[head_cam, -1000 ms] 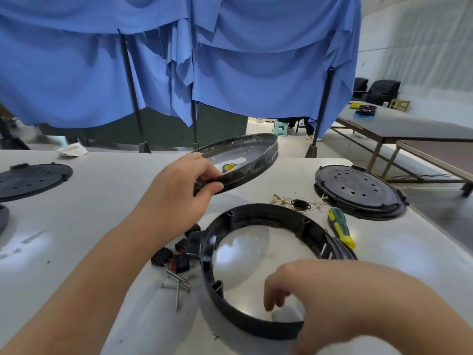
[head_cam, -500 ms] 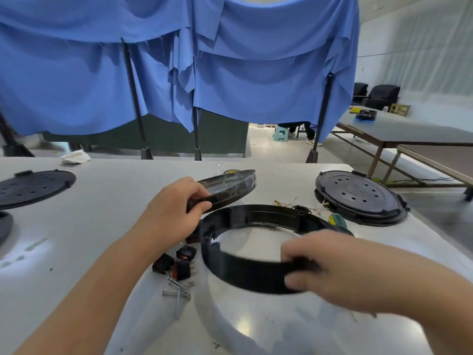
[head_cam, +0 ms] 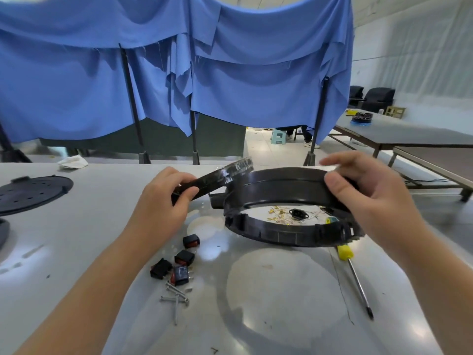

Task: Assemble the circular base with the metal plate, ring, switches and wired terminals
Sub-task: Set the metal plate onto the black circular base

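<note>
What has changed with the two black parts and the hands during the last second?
The right hand took hold of the black ring and lifted it off the table, tilted. The left hand lowered the metal plate beside it. The switches, screws and screwdriver stayed where they were.

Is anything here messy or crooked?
A little. The big black plastic ring is tilted, lifted off the grey table by the right hand. Four small black rocker switches and loose metal screws lie scattered, not lined up. Nothing looks broken.
</note>
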### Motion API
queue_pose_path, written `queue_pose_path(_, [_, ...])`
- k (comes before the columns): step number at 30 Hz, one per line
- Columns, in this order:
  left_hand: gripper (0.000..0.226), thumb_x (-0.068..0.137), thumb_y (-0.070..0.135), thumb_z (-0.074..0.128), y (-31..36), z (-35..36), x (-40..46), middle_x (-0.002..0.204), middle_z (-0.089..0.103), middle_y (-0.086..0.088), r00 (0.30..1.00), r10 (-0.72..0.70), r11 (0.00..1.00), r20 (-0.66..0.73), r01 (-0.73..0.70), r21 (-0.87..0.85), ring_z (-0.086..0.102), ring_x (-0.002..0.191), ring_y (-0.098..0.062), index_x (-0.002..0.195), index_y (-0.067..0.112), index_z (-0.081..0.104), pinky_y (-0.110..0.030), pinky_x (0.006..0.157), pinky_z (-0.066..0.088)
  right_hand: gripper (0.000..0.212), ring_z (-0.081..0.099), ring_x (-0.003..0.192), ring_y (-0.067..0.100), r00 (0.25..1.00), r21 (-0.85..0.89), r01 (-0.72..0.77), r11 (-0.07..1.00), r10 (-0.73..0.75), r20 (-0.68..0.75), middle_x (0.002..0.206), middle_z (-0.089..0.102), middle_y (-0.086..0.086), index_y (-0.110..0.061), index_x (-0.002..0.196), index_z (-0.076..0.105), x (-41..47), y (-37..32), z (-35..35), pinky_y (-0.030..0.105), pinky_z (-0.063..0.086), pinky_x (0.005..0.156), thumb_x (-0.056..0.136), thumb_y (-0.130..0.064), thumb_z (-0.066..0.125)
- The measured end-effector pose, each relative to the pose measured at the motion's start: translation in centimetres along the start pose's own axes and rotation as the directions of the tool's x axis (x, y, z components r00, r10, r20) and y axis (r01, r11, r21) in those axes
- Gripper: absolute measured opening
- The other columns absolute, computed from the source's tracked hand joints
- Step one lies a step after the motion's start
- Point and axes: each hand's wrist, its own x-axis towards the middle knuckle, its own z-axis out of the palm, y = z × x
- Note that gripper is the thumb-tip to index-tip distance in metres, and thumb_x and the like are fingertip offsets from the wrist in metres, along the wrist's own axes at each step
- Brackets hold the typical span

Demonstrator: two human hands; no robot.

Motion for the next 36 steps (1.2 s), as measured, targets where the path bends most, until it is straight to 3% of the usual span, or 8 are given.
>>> queue_pose_path(3, [0.011, 0.087, 0.002, 0.064, -0.1, 0.1, 0.0, 0.084, 0.056, 0.006, 1.0, 0.004, 1.0, -0.006, -0.004, -0.01, 0.052, 0.085, -0.003, 0.094, 0.01, 0.067, -0.005, 0.071, 0.037, 0.023, 0.069, 0.072, 0.013, 0.995, 0.073, -0.056, 0.996, 0.061, -0.073, 0.074, 0.068, 0.001, -0.031, 0.102, 0.061, 0.2, -0.4, -0.4, 0.024, 0.056, 0.062, 0.079, -0.034, 0.059])
queue_pose_path(13, [0.011, 0.087, 0.0, 0.064, -0.1, -0.2, 0.2, 0.084, 0.057, 0.001, 0.999, 0.032, 0.999, -0.043, -0.031, 0.016, 0.048, 0.074, -0.007, 0.095, 0.006, 0.067, -0.003, 0.07, 0.036, 0.011, 0.068, 0.071, 0.004, 0.977, 0.06, -0.18, 0.982, 0.186, -0.102, 0.08, 0.073, -0.008, -0.03, 0.091, 0.067, 1.1, -0.2, -0.8, 0.015, 0.052, 0.058, 0.089, -0.02, 0.061])
queue_pose_path(20, [0.011, 0.087, 0.0, 0.063, -0.1, -0.3, 0.2, 0.084, 0.056, 0.0, 0.999, 0.029, 1.0, -0.018, -0.028, 0.013, 0.05, 0.073, -0.009, 0.095, 0.006, 0.067, -0.01, 0.068, 0.039, 0.005, 0.062, 0.059, -0.004, 0.921, -0.124, -0.365, 0.923, 0.377, 0.101, 0.069, 0.071, -0.013, -0.026, 0.09, 0.072, 7.4, -1.0, -0.6, 0.008, 0.048, 0.056, 0.086, -0.027, 0.068])
queue_pose_path(26, [0.01, 0.09, 0.0, 0.059, 0.0, -0.3, 0.2, 0.087, 0.055, 0.001, 0.999, 0.016, 1.0, -0.03, -0.016, 0.0, 0.052, 0.078, -0.006, 0.097, 0.006, 0.064, -0.016, 0.069, 0.039, 0.015, 0.066, 0.074, 0.003, 0.896, -0.265, -0.334, 0.905, 0.392, 0.211, 0.081, 0.074, -0.012, -0.028, 0.09, 0.075, 9.6, -1.4, 0.7, 0.017, 0.046, 0.074, 0.08, -0.039, 0.073])
queue_pose_path(31, [0.009, 0.091, 0.0, 0.056, 0.1, 0.0, 0.1, 0.088, 0.056, 0.0, 1.0, 0.007, 1.0, -0.027, -0.006, 0.013, 0.054, 0.079, -0.02, 0.096, 0.006, 0.061, -0.041, 0.074, 0.047, 0.021, 0.066, 0.077, 0.002, 0.894, -0.37, -0.288, 0.883, 0.386, 0.226, 0.08, 0.073, -0.016, -0.035, 0.081, 0.075, 10.1, -2.2, 1.9, 0.017, 0.044, 0.068, 0.073, -0.054, 0.073])
queue_pose_path(36, [0.01, 0.088, -0.003, 0.06, 0.4, 0.3, 0.0, 0.086, 0.058, 0.0, 0.999, 0.052, 0.995, 0.014, -0.053, 0.089, 0.051, 0.083, -0.026, 0.093, 0.005, 0.065, -0.046, 0.075, 0.044, 0.043, 0.06, 0.084, 0.008, 0.897, -0.461, -0.278, 0.842, 0.4, 0.189, 0.082, 0.067, -0.012, -0.032, 0.072, 0.072, 10.5, -2.8, 3.2, 0.022, 0.04, 0.063, 0.061, -0.073, 0.069])
